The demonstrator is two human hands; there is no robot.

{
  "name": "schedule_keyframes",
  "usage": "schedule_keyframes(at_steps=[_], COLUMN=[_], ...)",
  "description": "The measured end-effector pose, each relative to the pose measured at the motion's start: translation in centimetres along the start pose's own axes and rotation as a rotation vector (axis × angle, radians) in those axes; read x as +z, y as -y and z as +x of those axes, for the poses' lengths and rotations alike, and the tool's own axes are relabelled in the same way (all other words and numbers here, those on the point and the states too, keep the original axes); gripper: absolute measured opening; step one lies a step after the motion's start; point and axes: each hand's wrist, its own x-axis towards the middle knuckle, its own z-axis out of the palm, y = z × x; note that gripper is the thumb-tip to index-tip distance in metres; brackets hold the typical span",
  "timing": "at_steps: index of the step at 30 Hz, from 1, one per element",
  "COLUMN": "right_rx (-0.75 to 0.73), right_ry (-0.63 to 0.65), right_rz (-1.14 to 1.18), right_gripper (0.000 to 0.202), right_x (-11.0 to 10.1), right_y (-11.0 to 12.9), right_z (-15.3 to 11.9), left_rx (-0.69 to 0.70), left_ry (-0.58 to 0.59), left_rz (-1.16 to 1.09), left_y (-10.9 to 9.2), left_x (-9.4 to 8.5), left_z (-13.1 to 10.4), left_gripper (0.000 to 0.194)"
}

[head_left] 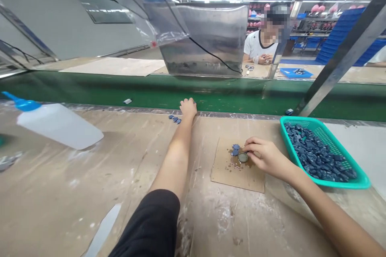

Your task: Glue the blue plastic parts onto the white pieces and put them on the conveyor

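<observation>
My left hand (188, 108) reaches far forward to the back edge of the workbench, fingers curled, beside a few small dark blue parts (175, 119). I cannot tell if it holds anything. My right hand (263, 154) rests on a brown cardboard square (232, 172), fingertips pinched at a small round metal cap (243, 157). A couple of dark blue parts (235, 149) lie just left of the cap. A teal basket (360, 180) full of the same blue parts stands right of my right hand.
A white squeeze bottle with a blue nozzle (57, 124) lies on its side at the left. A green conveyor belt (211, 94) runs behind the bench, carrying a small part (128, 101). A steel post (340, 58) slants at the right. Another person (262, 44) sits across.
</observation>
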Motion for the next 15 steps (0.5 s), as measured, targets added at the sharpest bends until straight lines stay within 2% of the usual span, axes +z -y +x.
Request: schedule_keyframes(at_steps=[4,7,9,11,13,15], right_rx=[0.029,0.137,0.201,0.253,0.287,0.285], right_ry=[-0.002,-0.046,-0.108,-0.194,-0.291,-0.387], right_rz=[0.032,0.197,0.357,0.498,0.622,0.740], right_gripper=[0.022,0.017,0.014,0.013,0.016,0.019], right_x=[-0.2,-1.0,-1.8,-2.7,-3.8,-4.8], right_y=[0.3,0.9,1.2,1.5,1.7,2.1], right_z=[0.1,0.2,0.3,0.3,0.2,0.1], left_rx=[-0.039,-0.072,-0.094,-0.119,-0.114,-0.067], left_ry=[0.012,0.127,0.303,0.551,0.758,0.836], left_rz=[-0.183,-0.317,-0.426,-0.581,-0.711,-0.736], left_y=[-1.6,-2.9,-3.9,-4.9,-5.9,-6.5], left_x=[-0.2,0.0,-0.1,-0.4,-1.0,-1.5], left_z=[-1.4,-4.3,-7.4,-10.9,-14.2,-16.9], left_gripper=[0.028,0.030,0.027,0.019,0.022,0.036])
